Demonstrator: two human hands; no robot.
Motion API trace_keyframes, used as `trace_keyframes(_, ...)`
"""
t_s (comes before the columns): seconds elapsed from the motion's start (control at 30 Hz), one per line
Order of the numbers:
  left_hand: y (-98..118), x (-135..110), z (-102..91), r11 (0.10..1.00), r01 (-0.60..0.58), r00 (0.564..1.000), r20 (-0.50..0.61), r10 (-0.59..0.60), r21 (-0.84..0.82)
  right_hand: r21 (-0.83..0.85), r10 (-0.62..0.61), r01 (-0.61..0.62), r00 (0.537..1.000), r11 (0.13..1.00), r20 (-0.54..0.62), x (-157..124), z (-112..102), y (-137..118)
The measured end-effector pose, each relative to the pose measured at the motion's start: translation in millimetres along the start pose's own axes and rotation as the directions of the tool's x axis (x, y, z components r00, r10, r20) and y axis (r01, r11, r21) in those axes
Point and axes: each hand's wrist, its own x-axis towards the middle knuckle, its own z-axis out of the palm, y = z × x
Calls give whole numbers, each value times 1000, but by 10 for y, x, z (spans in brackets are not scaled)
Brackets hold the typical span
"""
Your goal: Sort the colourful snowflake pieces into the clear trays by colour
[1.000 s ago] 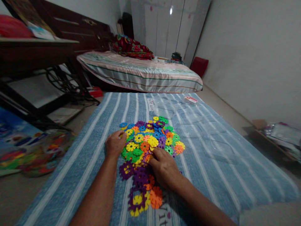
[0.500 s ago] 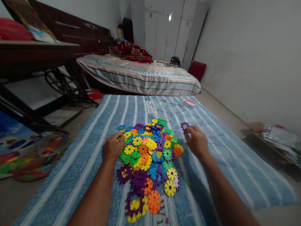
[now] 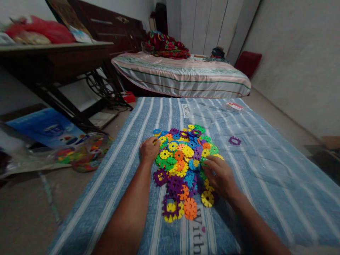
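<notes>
A heap of flat plastic snowflake discs [image 3: 183, 156] in yellow, green, blue, orange and purple lies on a blue striped mat [image 3: 260, 166]. My left hand [image 3: 149, 150] rests curled at the heap's left edge, fingers closed against the discs. My right hand [image 3: 219, 174] lies over the heap's right side, fingers bent down onto the discs; what they grip is hidden. A lone purple square-holed piece [image 3: 235, 141] sits on the mat to the right, apart from the heap. Bigger joined purple, orange and yellow discs [image 3: 180, 203] lie nearest me.
A bed [image 3: 183, 72] with a striped sheet stands beyond the mat. A dark table [image 3: 53, 53] is at the left, with a blue box [image 3: 49, 127] and a bag of coloured pieces [image 3: 82, 156] on the floor. A clear plastic sheet [image 3: 212, 113] lies on the mat's far part.
My right hand lifted a purple piece out to the right, left it on the mat, then came back onto the heap's right side. The view has swung left. The left hand stayed put.
</notes>
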Motion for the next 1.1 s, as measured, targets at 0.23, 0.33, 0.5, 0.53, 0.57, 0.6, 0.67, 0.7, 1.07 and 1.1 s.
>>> trace_keyframes(0.23, 23, -19, 12, 1000, -2, 1000, -12, 2, -4, 140, -161, 147, 982, 979, 97, -99, 133, -460)
trace_keyframes(0.33, 28, -26, 16, 1000, -2, 1000, -6, 2, -8, 152, -171, 144, 968, 978, 182, -118, 178, -647)
trace_keyframes(0.5, 47, -33, 9, 1000, 17, 1000, 2, -17, -5, 36, -9, -3, 941, 999, 338, -157, 289, -809)
trace_keyframes(0.53, 53, -35, 5, 1000, 19, 1000, 4, -18, -6, 17, 24, -32, 938, 999, 347, -161, 305, -821)
trace_keyframes(0.57, 60, -37, 2, 1000, 19, 1000, 5, -19, -6, 5, 48, -53, 936, 999, 348, -166, 317, -828)
trace_keyframes(0.6, 67, -40, -2, 1000, 19, 1000, 5, -18, -3, 0, 64, -68, 937, 998, 345, -170, 325, -833)
trace_keyframes(0.67, 79, -46, -10, 1000, 18, 1000, 6, -18, 6, 9, 79, -87, 941, 996, 330, -179, 329, -835)
trace_keyframes(0.7, 84, -49, -14, 1000, 20, 1000, 6, -20, 10, 21, 84, -95, 944, 995, 318, -185, 328, -833)
trace_keyframes(1.07, 53, 20, -36, 1000, 15, 1000, -2, -15, -7, 259, 7, -30, 996, 965, 90, -84, 291, -778)
trace_keyframes(1.1, 34, 34, -32, 1000, 16, 1000, -8, -16, -5, 268, 16, -40, 996, 963, 88, -52, 277, -754)
